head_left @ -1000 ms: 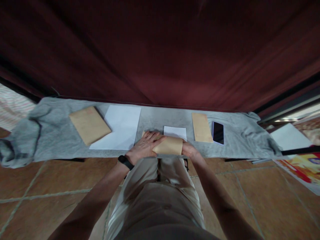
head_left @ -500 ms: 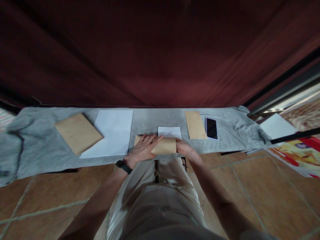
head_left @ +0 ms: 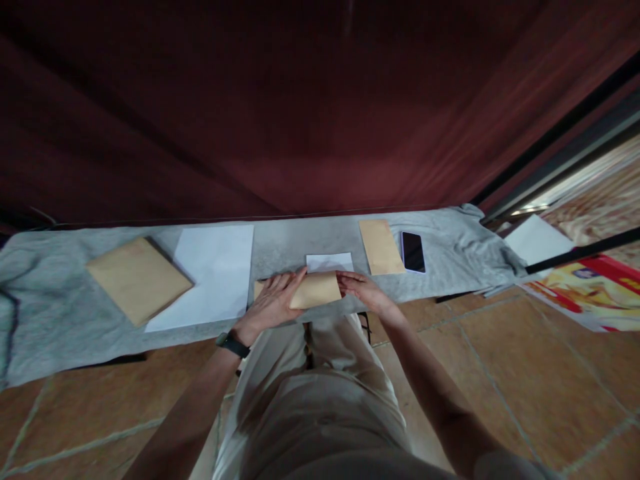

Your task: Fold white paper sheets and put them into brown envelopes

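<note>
1. Brown paper (head_left: 320,289) lies near the worktop's (head_left: 280,247) front edge, beside a small white sheet (head_left: 329,262).
2. Left hand (head_left: 273,300) lies spread over it: press evenly.
3. Right hand (head_left: 363,288) touches its right end; I can't tell whether it pinches.

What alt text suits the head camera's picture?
A person's left hand lies on folded brown paper, the right hand at its right end, over grey cloth. Leftward lie a brown packet and white sheet; rightward, a flat brown piece and phone.

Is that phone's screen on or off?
Off, apparently: the phone lies face up on the grey cloth, its screen all dark.
</note>
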A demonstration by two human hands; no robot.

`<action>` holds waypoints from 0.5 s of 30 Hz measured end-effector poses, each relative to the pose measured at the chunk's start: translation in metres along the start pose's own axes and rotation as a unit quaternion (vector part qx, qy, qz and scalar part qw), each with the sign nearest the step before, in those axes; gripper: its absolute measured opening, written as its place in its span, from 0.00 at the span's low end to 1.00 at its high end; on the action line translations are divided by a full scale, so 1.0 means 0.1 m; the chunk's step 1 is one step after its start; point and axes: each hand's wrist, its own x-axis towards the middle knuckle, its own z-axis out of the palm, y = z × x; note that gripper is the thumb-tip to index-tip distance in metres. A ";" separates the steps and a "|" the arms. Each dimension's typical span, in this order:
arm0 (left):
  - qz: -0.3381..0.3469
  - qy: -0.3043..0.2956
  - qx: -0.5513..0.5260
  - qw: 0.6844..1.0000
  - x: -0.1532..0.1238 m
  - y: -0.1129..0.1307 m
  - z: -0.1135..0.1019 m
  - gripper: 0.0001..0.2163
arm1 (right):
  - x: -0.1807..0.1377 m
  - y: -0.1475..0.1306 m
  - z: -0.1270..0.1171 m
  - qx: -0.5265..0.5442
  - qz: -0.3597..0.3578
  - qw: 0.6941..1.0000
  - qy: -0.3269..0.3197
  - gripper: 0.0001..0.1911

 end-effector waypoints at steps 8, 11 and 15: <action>0.041 0.022 0.017 0.999 -0.05 0.04 0.01 0.49 | 0.06 -0.18 0.10 -0.288 0.040 0.940 -0.181 0.16; 0.047 0.027 0.010 0.998 -0.08 0.08 -0.01 0.48 | 0.10 -0.31 0.10 -0.288 0.084 0.916 -0.265 0.21; 0.043 0.029 0.003 0.999 -0.11 0.10 0.01 0.47 | 0.12 -0.40 0.18 -0.289 0.076 0.914 -0.273 0.23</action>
